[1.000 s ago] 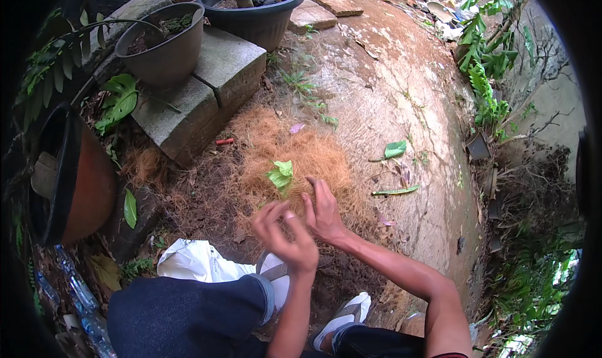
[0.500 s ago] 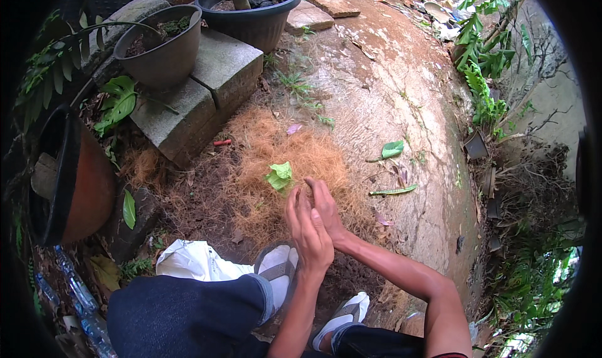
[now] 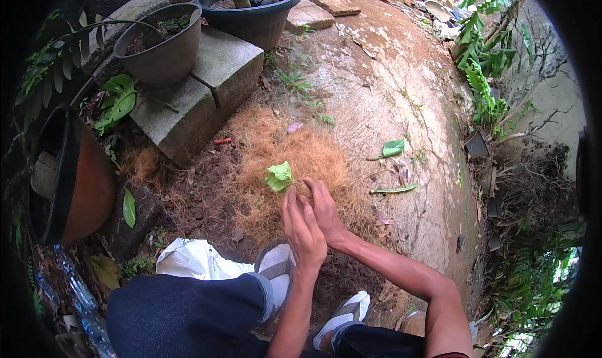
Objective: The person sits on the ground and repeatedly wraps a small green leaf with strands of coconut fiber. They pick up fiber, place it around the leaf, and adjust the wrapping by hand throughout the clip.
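Note:
My left hand (image 3: 305, 232) and my right hand (image 3: 325, 215) are cupped together over a mat of orange-brown fibre (image 3: 257, 138) on the ground. The left palm faces the right one, and its fingers lie over part of the right hand. Both hands are bent inward around a space between the palms; whatever is in there is hidden. A crumpled light green leaf (image 3: 278, 177) shows just beyond the left fingertips. Whether its stem runs in between my fingers, I cannot tell.
Concrete blocks (image 3: 227, 60), a grey pot (image 3: 164, 57) and a dark pot (image 3: 263, 19) stand at the upper left. An orange-brown pot (image 3: 91, 176) lies tilted at far left. My feet flank dark soil, beside a white sack (image 3: 200, 263). Loose leaves (image 3: 393, 148) dot the pavement.
My left hand has shifted slightly down and left, its fingers now closer together. The right hand has barely moved. The light green leaf has tilted a little.

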### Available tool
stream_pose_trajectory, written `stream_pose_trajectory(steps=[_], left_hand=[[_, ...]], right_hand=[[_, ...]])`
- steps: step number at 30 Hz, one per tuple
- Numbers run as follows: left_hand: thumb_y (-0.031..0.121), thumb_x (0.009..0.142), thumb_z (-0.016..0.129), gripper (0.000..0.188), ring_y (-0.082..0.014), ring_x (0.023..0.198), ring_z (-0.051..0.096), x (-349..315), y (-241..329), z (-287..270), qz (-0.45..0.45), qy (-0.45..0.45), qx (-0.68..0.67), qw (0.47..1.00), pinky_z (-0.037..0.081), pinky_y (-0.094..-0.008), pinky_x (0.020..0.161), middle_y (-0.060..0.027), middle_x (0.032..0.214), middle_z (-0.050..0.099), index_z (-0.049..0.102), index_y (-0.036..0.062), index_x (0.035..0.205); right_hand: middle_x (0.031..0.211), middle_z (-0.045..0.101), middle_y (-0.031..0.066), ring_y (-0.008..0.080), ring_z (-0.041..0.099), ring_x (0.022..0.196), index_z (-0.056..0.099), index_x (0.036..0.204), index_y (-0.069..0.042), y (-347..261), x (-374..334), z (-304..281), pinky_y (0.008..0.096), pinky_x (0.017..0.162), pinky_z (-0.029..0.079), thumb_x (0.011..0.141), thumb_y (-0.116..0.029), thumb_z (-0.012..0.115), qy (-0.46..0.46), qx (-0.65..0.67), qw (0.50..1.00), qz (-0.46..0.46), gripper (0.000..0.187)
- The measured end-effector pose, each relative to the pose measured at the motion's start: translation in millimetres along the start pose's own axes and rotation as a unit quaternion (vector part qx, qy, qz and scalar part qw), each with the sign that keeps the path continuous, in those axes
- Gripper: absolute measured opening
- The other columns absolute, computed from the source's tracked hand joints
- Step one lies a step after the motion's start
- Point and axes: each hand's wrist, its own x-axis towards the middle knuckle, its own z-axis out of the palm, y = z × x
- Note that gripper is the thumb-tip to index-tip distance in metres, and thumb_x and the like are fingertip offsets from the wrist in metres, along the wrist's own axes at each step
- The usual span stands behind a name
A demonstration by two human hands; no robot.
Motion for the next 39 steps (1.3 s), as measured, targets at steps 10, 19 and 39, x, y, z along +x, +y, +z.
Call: stream_pose_trajectory(steps=[10,19,39], left_hand=[[0.025,0.111,0.044,0.051,-0.0474,0.123,0.06,2,2,-5,-0.048,-0.01,0.006,0.999,0.048,-0.0493,0.104,-0.0332,0.136,0.058,0.048,-0.0133,0.145],[0.022,0.112,0.049,0.05,-0.0203,0.105,0.068,-1,-1,-6,-0.205,-0.022,-0.157,0.966,0.053,-0.0342,0.087,-0.0242,0.113,0.072,0.048,-0.0154,0.145],[0.024,0.114,0.042,0.044,-0.0217,0.108,0.067,-18,-35,16,-0.153,-0.008,-0.27,0.95,0.051,-0.0344,0.09,-0.0199,0.118,0.07,0.055,-0.0111,0.137]], right_hand=[[0.126,0.051,0.0297,0.0469,0.057,0.114,0.045,0.14,0.009,-7,-3,-6,0.0476,0.097,0.049,0.099,-0.006,0.058,-0.006,0.023,0.999,-0.021,0.045],[0.132,0.052,0.0319,0.0479,0.057,0.119,0.046,0.137,0.007,-6,-3,-6,0.0482,0.103,0.049,0.098,-0.005,0.06,0.023,-0.013,0.999,-0.046,0.043],[0.118,0.059,0.0295,0.0442,0.061,0.111,0.048,0.133,0.007,-9,-1,-8,0.0475,0.096,0.049,0.104,-0.013,0.051,-0.003,0.125,0.991,0.042,0.035]])
